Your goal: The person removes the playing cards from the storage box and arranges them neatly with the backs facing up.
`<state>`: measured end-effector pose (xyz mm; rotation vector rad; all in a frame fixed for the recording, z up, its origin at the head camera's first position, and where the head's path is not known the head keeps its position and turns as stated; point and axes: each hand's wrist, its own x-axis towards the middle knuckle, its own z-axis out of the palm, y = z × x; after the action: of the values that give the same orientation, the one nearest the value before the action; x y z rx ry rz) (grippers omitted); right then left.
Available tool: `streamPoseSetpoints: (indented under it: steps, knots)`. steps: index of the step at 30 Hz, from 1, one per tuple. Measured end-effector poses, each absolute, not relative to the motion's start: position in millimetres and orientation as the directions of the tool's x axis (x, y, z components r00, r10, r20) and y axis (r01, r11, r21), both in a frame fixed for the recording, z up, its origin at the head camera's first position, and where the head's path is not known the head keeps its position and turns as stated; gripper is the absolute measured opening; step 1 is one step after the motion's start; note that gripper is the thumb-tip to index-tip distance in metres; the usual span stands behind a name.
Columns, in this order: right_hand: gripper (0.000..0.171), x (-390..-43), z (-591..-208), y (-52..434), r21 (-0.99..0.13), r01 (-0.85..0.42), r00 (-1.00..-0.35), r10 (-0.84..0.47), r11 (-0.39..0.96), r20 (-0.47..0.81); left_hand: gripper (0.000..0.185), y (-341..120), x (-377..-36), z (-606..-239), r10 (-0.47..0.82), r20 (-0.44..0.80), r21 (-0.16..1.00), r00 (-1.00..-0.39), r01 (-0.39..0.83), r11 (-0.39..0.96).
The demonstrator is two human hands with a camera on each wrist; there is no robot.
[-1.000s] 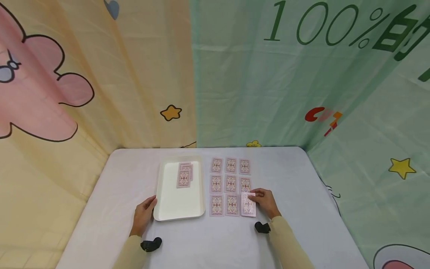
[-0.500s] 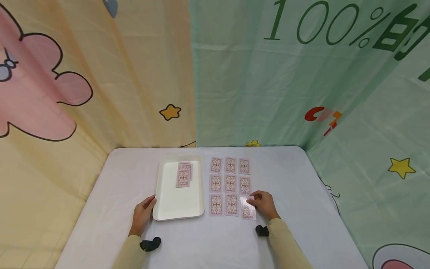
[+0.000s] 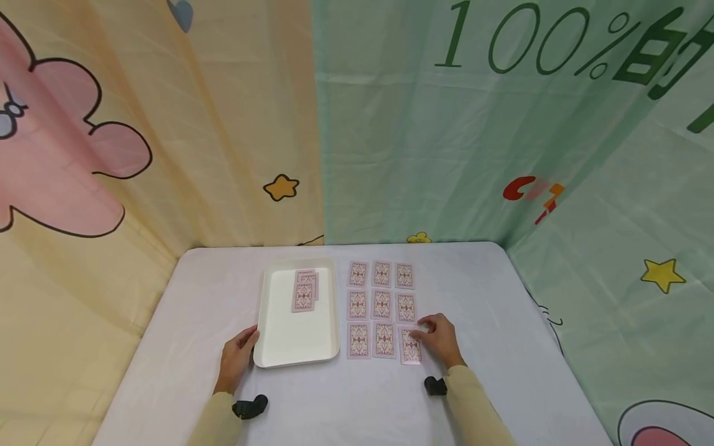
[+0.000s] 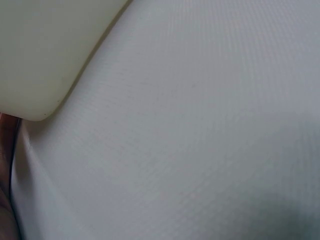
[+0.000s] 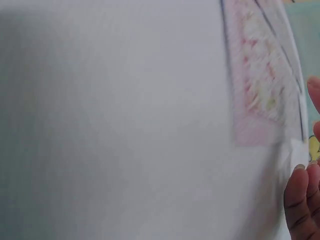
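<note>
Desk (image 3: 480, 297): tray (image 3: 290, 347) left of centre, two overlapped cards (image 3: 304, 292) in its far half. Right of tray, a three-by-three grid of cards (image 3: 382, 306). Left hand (image 3: 237, 359) at the tray's near-left corner; right hand (image 3: 440, 339) on the near-right card (image 3: 409, 350).

pink-backed card (image 3: 411, 347), face down, grid's near-right corner

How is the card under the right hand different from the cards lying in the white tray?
The card under the right hand lies single on the tablecloth, as the near right corner of a grid of nine; the cards in the tray overlap in a small pile. The right hand touches the first; no hand touches the pile. All lie face down with the same pink patterned back.
</note>
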<state>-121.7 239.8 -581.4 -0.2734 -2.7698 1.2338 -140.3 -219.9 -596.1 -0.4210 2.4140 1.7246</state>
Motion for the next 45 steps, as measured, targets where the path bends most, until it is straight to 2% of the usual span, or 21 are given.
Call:
streamPoseSetpoints:
  steps: [4, 9, 17, 28, 45]
  knots:
    - [0.027, -126, -573, 230, -0.792, 0.094, -0.979, 0.201, 0.603, 0.036, 0.050, -220, -143, -597, -0.145, -0.266, 0.906, -0.953, -0.298, 0.300]
    - [0.029, -139, -560, 209, -0.862, 0.075, -0.988, 0.153, 0.502, 0.003, 0.050, -219, -147, -596, -0.142, -0.259, 0.907, -0.955, -0.291, 0.306]
    - [0.028, -168, -547, 163, -0.890, 0.019, -0.997, 0.074, 0.456, 0.016, 0.049, -217, -146, -597, -0.135, -0.261, 0.909, -0.956, -0.291, 0.299]
    - [0.040, -203, -537, 104, -0.923, -0.086, -0.996, -0.062, 0.376, 0.067, 0.046, -217, -148, -598, -0.145, -0.268, 0.907, -0.953, -0.300, 0.294]
    - [0.048, -224, -540, 28, -0.949, -0.055, -0.997, -0.070, 0.312, 0.035, 0.048, -220, -139, -597, -0.152, -0.271, 0.908, -0.951, -0.304, 0.287]
